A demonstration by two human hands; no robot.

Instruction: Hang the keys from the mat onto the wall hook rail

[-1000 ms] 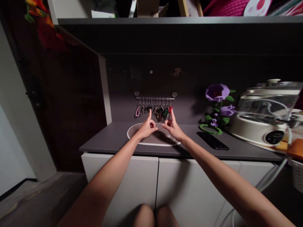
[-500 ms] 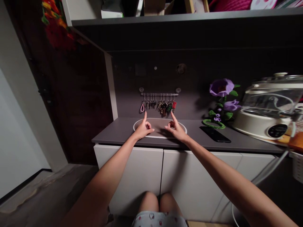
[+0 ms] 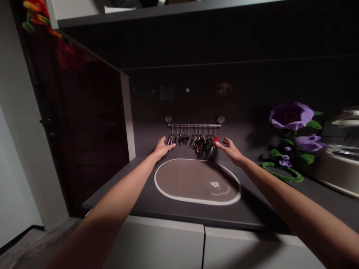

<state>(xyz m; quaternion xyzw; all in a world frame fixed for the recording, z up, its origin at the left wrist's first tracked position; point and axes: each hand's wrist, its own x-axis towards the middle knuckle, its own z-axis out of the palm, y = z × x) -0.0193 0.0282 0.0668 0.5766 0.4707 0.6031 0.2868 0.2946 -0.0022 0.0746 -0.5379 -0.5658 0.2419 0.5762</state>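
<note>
Left hand: the left hand (image 3: 162,148) is open with a wide grip and holds nothing. Its fingers are just beside the pink loop (image 3: 169,142), but I cannot tell if they touch it.

Right hand: the right hand (image 3: 230,151) is also open and wide, with nothing inside. Its fingertips (image 3: 220,144) come very near the red tag (image 3: 215,140), and I cannot tell if there is touching.

Keys: the bunches of keys (image 3: 199,145) hang from small hooks on the metal rail (image 3: 194,125), between the two hands. The rail is fixed on the dark wall panel (image 3: 157,101).

Counter: the dark counter (image 3: 260,213) is under the keys. On it lies the oval brown mat (image 3: 196,182) with a white edge, below the hands and not touching them.

Right side: a purple artificial flower (image 3: 291,116) with a green loop stem (image 3: 282,175) stands beside a cream cooker (image 3: 340,166), well apart from the right hand.

Below: white cabinet doors (image 3: 157,246) are under the counter.
</note>
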